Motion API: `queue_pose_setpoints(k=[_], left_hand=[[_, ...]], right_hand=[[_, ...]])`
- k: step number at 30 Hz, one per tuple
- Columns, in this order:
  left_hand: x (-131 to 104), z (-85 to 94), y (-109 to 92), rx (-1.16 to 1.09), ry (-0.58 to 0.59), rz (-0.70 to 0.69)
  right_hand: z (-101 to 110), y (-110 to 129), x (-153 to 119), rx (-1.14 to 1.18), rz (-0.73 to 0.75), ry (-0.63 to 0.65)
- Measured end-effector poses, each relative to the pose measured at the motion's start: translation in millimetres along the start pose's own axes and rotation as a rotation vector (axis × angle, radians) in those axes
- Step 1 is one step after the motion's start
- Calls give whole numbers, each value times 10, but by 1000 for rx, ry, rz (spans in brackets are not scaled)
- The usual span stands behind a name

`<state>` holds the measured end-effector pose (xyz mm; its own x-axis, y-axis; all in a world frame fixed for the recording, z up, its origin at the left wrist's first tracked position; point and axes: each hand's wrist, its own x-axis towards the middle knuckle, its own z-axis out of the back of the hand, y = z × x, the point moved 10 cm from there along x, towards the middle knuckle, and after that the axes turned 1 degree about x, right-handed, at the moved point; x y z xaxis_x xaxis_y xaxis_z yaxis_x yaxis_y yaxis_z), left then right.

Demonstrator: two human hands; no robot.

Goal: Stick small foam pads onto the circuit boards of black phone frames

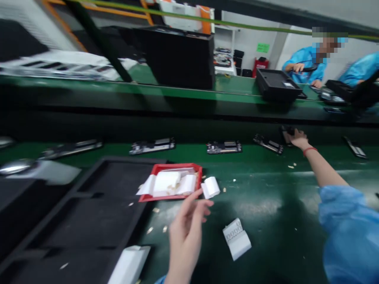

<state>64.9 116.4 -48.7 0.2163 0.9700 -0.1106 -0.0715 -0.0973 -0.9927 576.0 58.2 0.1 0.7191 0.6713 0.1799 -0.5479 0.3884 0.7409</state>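
Green counter (272,205) right across the view, glossy under the lights, and beyond it a raised green ledge carrying a big black box (180,57) and, to the right, a black tray-like case (278,85), with co-workers in blue sleeves (304,59) at the far side! Up at the counter's far edge we have a row of circuit boards (224,147), spaced out left to right, and that's where the right hand (299,140) is, arm at full stretch, red band (310,150) at the wrist. Its fingers are on a dark board-like piece (286,136), lying just right of one slanted board; the blur won't let me tell whether they're closed on it or only touching. Over to the left hand (185,238), nearer the camera: fingers parted and loosely curled, the index tip right by a folded white slip (211,187), contact too close to call! Just beyond, a red tray (161,198) is loaded with white papers, its left side by a large black compartmented tray (97,221). Second white slip (237,238), printed and creased, lies right of the left hand, small pale scraps (150,230) scattered about.
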Motion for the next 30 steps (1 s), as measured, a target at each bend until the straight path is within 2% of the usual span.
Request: queue_pose_setpoints(k=[5,8,11,13,16,17,19,21,24,26,30], left_hand=[[-45,-318,-45,-96,115,15],[-54,-368,-95,-103,122,13],[-72,-408,-123,-135,124,20],[-86,-451,-145,-163,112,11],[-109,-546,-234,-266,132,-47],[-120,-563,-275,-305,147,-72],[-150,-499,-364,-314,125,-126],[-208,-377,-491,-203,89,-212],[-348,-280,-708,44,95,-392],[-416,-264,-746,153,90,-457],[-407,-196,-590,88,-5,-398]], right_hand=[[-542,-132,-3,-70,80,180],[-547,-41,8,-104,144,163],[-461,258,-186,-107,230,92],[-534,579,-546,-64,319,77],[-817,1165,-1382,52,500,117],[-945,1353,-1679,85,552,168],[-1177,1670,-2170,132,604,282],[-1256,1938,-2441,205,636,295],[-1273,2175,-2472,350,611,263],[-1309,2225,-2397,427,565,271],[-1378,2217,-2353,510,512,300]])
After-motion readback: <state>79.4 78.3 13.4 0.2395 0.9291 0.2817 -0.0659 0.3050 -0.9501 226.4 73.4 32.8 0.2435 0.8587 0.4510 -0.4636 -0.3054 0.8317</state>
